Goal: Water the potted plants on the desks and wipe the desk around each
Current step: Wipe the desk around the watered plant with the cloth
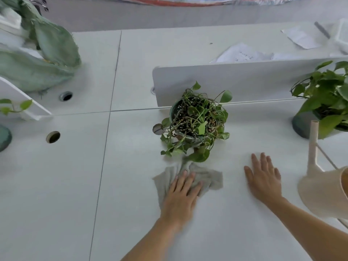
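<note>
On the white counter (56, 185), the left grip (180, 194) presses flat, fingers straight, on a grey cloth (212, 178) just before the potted plant (195, 119). The right grip (263, 178) rests spread on bare counter.

Far to my left: crumpled green woven sack (47, 59), just behind slanted white panel (20, 98). Two round cable holes near it: metal-rimmed hole (66, 96), nearer hole (53, 137). Straight ahead: upright white divider (235, 83), rounded corner. Beyond it, loose papers (243, 54); farther right, single sheet (301, 37), grey strip (322, 30) at its corner. Red-blue striped fabric (188, 0) along top edge.
</note>
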Motion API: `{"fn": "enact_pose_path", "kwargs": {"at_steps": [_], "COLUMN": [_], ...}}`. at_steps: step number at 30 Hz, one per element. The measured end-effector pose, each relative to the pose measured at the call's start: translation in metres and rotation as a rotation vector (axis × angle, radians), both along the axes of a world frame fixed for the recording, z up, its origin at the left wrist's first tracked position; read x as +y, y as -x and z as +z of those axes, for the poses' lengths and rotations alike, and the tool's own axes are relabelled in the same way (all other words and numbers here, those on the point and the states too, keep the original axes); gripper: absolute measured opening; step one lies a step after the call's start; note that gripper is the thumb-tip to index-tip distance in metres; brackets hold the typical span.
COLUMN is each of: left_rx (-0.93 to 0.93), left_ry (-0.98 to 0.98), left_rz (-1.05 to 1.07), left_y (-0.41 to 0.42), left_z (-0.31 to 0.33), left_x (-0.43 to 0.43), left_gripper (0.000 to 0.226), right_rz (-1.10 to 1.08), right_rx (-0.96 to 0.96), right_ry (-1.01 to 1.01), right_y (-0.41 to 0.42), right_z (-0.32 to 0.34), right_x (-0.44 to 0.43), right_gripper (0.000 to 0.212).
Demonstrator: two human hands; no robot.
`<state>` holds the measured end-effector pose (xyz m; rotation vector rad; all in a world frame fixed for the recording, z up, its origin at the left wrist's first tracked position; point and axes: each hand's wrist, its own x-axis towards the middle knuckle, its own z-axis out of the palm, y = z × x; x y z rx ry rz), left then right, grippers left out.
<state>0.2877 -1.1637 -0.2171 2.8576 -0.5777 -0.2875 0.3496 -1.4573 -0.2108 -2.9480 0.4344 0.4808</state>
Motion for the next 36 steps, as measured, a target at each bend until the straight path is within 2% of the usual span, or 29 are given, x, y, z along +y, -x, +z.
{"fn": "enact_pose_path", "kwargs": {"at_steps": [4, 7, 11, 14, 19, 24, 30, 34, 36], "left_rx": [0.018, 0.04, 0.089, 0.097, 0.089, 0.029, 0.041, 0.047, 0.051], "left_ry": [-0.146, -0.218, -0.162, -0.172, -0.177, -0.143, -0.121, -0.126, -0.115], "left_rz": [0.183, 0.281, 0.422, 0.44, 0.462, 0.454, 0.373, 0.367, 0.33], "left_y": [-0.022, -0.069, -0.151, -0.201, -0.224, -0.181, -0.06, 0.034, 0.079], "left_z": [-0.004, -0.002, 0.002, -0.001, -0.007, -0.009, -0.007, -0.012, -0.01], "left_x": [0.076, 0.115, 0.128, 0.136, 0.148, 0.14, 0.095, 0.047, 0.01], "left_gripper": [0.052, 0.059, 0.054, 0.055, 0.054, 0.057, 0.059, 0.058, 0.057], "right_rz": [-0.065, -0.079, -0.085, -0.083, -0.08, -0.076, -0.05, 0.103, 0.209], "right_rx": [-0.032, -0.051, -0.106, -0.106, -0.119, -0.133, -0.088, -0.057, -0.017], "right_ry": [0.016, 0.028, 0.036, 0.058, 0.067, 0.062, 0.054, -0.043, -0.065], "right_y": [0.003, 0.004, 0.003, 0.002, 0.003, 0.002, -0.001, 0.017, 0.056], "right_z": [-0.009, -0.015, -0.021, -0.025, -0.029, -0.03, -0.027, -0.014, -0.005], "right_x": [0.011, 0.014, 0.012, 0.012, 0.007, 0.009, 0.01, -0.003, -0.016], "right_gripper": [0.063, 0.063, 0.075, 0.075, 0.072, 0.073, 0.064, 0.062, 0.065]}}
